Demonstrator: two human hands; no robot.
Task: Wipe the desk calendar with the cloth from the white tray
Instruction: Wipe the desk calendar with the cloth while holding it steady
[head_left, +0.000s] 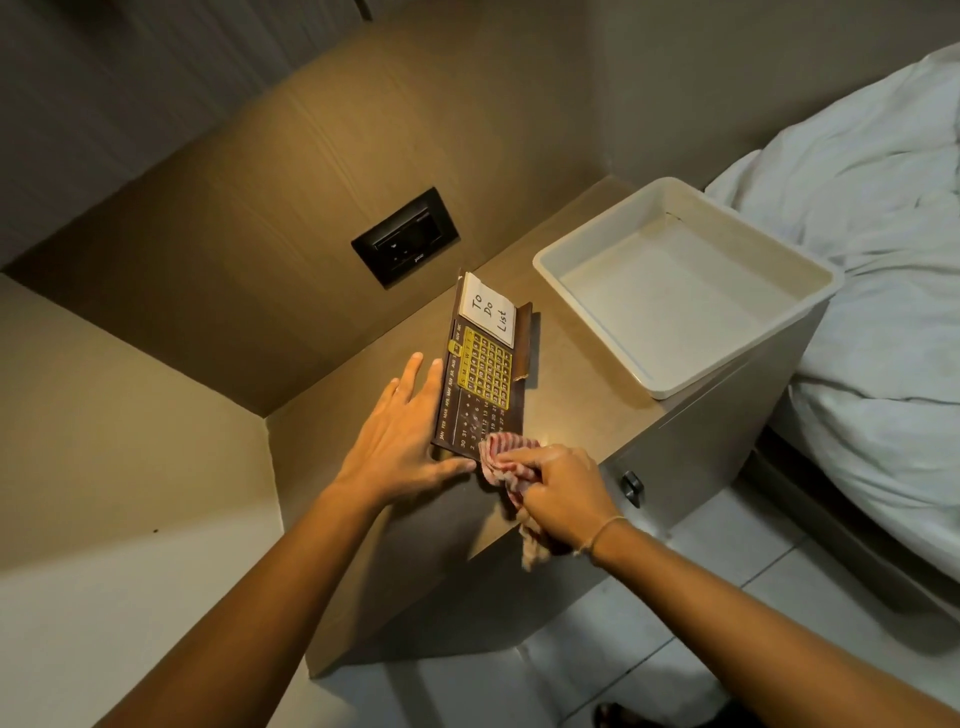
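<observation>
1. Nearest, in the lower middle of the frame, the right hand (563, 496) has its grip closed around a bunched pink-and-white striped cloth (506, 462). One end of the cloth hangs over the front edge of the worktop (571, 332); the other end presses on the near corner of the desk calendar (480, 387).
2. A thin string bracelet (602, 535) circles the right wrist.
3. Just left of it, the left hand (402, 434) lies flat with its grip open. The fingers are spread along the calendar's left edge and the thumb sits against its near end, holding nothing.
4. The desk calendar, brown, lies flat on the worktop at the frame's centre. It shows month names down one side (JAN, FEB, MAR, APR, MAY can be read), rows of date numbers, and a yellow grid frame with weekday letters.
5. At the calendar's far end a white note (489, 312) reads "To Do List" in handwriting.
6. Right of centre, the white tray (550, 260) stands on the worktop, apart from the calendar.
7. Upper left of centre, a black wall socket (405, 236) bears a small white mark, too small to read.
8. At the right edge lies a bed (883, 260) with rumpled white sheets.
</observation>
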